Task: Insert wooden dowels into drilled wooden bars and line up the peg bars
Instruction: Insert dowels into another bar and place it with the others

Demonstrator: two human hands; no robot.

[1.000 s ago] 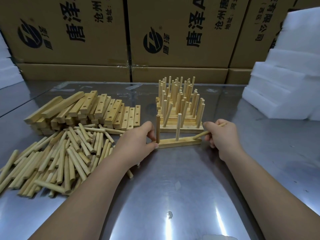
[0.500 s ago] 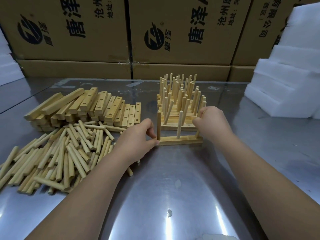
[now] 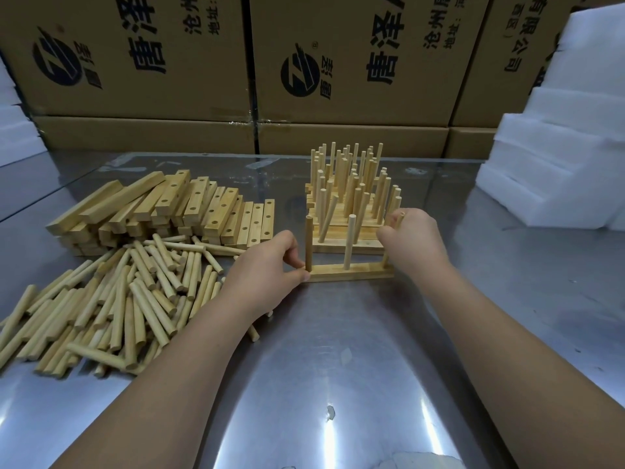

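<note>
Nearest us, the brushed metal table [image 3: 338, 384] is throwing back glare between our forearms. Past it, our left hand [image 3: 267, 275] is pinching the left end of the drilled bar [image 3: 351, 271], thumb and fingertips closed at the foot of the left dowel [image 3: 308, 243], most likely to stop the light strip sliding on the slick steel. Our right hand [image 3: 414, 247] is curling its fingers round the third dowel [image 3: 400, 216], whose blunt tip is poking above the fist at the bar's right end. We judge it is being pressed into the last hole, though the hole itself is hidden. The middle dowel [image 3: 349, 242] is standing upright between them. To the left, loose dowels [image 3: 111, 309], smooth pale cylinders, are lying in a heap within reach. Behind them the square-edged blank bars [image 3: 176, 211], showing round holes, are leaning in a stack. Just beyond our bar, the finished peg bars [image 3: 348, 198] are sitting in rows, some pegs tilting. Farthest off, printed cardboard boxes [image 3: 338, 55] are standing along the far edge, with white foam blocks [image 3: 558, 164] piled at the right.
</note>
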